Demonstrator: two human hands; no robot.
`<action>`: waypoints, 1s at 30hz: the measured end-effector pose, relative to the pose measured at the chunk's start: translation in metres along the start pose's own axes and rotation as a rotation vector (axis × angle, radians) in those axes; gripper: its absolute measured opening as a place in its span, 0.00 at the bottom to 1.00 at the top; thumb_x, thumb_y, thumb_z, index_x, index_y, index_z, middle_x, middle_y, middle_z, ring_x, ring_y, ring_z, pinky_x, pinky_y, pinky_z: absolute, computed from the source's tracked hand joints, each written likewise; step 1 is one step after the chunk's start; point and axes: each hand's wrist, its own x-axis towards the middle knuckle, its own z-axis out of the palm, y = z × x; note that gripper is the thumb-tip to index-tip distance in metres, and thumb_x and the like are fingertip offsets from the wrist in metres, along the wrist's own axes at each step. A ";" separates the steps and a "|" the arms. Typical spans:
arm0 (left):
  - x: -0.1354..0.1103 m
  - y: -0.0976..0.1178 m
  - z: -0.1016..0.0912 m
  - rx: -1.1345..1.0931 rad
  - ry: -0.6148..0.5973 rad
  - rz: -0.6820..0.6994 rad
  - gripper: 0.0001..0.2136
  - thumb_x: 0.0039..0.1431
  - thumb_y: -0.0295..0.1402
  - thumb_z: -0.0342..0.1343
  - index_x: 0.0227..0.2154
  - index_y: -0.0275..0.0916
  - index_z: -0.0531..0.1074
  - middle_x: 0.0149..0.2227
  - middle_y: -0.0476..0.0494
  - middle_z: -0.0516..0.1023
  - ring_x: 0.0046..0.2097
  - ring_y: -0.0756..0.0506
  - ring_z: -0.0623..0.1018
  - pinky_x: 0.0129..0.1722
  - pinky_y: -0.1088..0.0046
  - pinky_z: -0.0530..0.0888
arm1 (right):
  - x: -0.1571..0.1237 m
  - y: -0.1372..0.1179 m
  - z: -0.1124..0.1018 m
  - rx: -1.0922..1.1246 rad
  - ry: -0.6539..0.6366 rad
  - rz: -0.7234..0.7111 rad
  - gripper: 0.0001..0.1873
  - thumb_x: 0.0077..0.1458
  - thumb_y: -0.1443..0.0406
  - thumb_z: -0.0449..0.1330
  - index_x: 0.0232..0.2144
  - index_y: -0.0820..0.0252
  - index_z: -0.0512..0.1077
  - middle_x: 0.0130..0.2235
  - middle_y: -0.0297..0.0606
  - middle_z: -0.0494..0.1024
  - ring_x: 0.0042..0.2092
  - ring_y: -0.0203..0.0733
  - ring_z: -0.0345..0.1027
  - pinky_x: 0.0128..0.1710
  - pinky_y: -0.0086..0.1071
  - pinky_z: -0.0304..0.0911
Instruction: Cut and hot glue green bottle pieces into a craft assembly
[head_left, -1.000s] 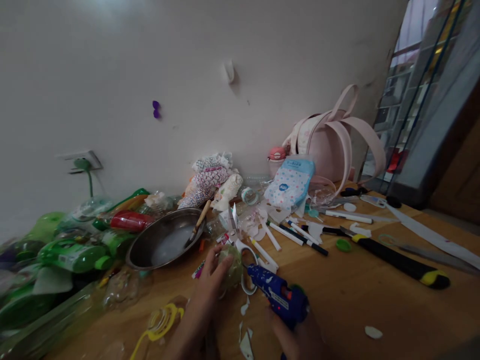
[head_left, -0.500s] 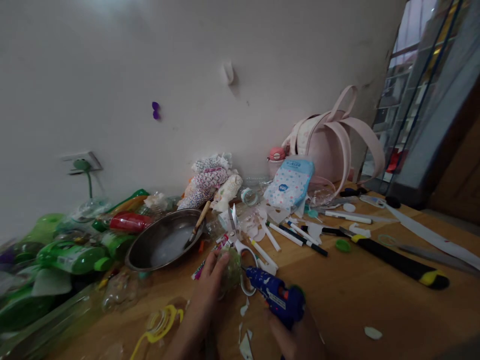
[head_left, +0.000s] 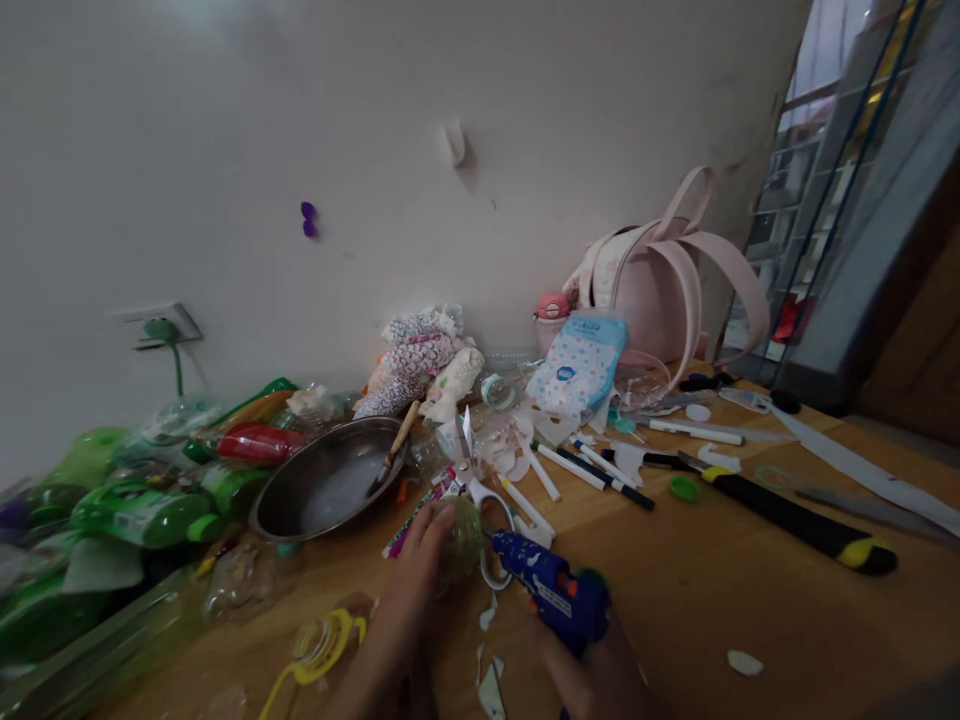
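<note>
My left hand (head_left: 417, 575) is closed around a small clear greenish plastic piece (head_left: 462, 535) held just above the wooden table (head_left: 750, 600). A blue hot glue gun (head_left: 553, 590) is gripped in my right hand (head_left: 592, 672), low in the view, with its nozzle pointing left and almost touching the plastic piece. White-handled scissors (head_left: 480, 490) lie right behind the piece. Small white scraps (head_left: 491, 680) lie on the table between my hands.
A steel bowl (head_left: 322, 485) with a brush stands left of centre, beside green plastic bottles (head_left: 142, 505). Several white markers (head_left: 577, 465), a green cap (head_left: 684, 488), a black and yellow utility knife (head_left: 795, 520), a pink backpack (head_left: 660, 280) and a tissue pack (head_left: 581, 365) lie behind and right.
The glue gun has slid slightly left toward the plastic piece, and my left fingers have shifted a little on it. Everything else has stayed in place.
</note>
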 end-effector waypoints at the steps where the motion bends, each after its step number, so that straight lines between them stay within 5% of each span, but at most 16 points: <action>1: 0.000 0.001 0.000 -0.002 -0.012 0.010 0.21 0.41 0.51 0.58 0.33 0.40 0.72 0.29 0.45 0.79 0.31 0.42 0.79 0.32 0.66 0.74 | 0.000 0.000 0.000 0.013 -0.009 -0.002 0.27 0.44 0.52 0.53 0.41 0.66 0.70 0.33 0.50 0.80 0.40 0.54 0.76 0.36 0.34 0.66; 8: -0.003 0.006 -0.004 0.108 0.035 0.050 0.19 0.44 0.47 0.58 0.37 0.41 0.75 0.42 0.40 0.81 0.49 0.36 0.76 0.49 0.62 0.70 | 0.001 0.002 0.003 0.007 0.014 -0.010 0.24 0.43 0.52 0.53 0.38 0.62 0.69 0.33 0.49 0.81 0.42 0.54 0.75 0.36 0.34 0.67; 14: -0.008 0.009 -0.006 0.164 -0.098 0.130 0.21 0.51 0.50 0.53 0.41 0.40 0.74 0.41 0.41 0.81 0.45 0.37 0.78 0.47 0.61 0.72 | 0.002 0.002 0.003 0.063 0.025 -0.042 0.17 0.43 0.54 0.53 0.33 0.57 0.69 0.32 0.45 0.81 0.40 0.51 0.76 0.37 0.33 0.67; 24: -0.012 0.014 -0.005 0.218 -0.090 0.160 0.22 0.51 0.51 0.53 0.40 0.40 0.77 0.46 0.40 0.81 0.51 0.35 0.76 0.52 0.60 0.68 | -0.001 -0.006 -0.005 0.047 -0.038 -0.024 0.25 0.43 0.52 0.51 0.39 0.63 0.68 0.37 0.53 0.80 0.42 0.55 0.75 0.42 0.39 0.66; 30: -0.010 0.012 -0.006 0.154 -0.054 0.119 0.20 0.51 0.50 0.54 0.38 0.40 0.78 0.44 0.40 0.81 0.52 0.34 0.75 0.55 0.58 0.66 | -0.002 -0.005 -0.004 0.025 -0.020 -0.041 0.20 0.45 0.53 0.51 0.35 0.59 0.69 0.35 0.49 0.81 0.40 0.51 0.76 0.38 0.34 0.67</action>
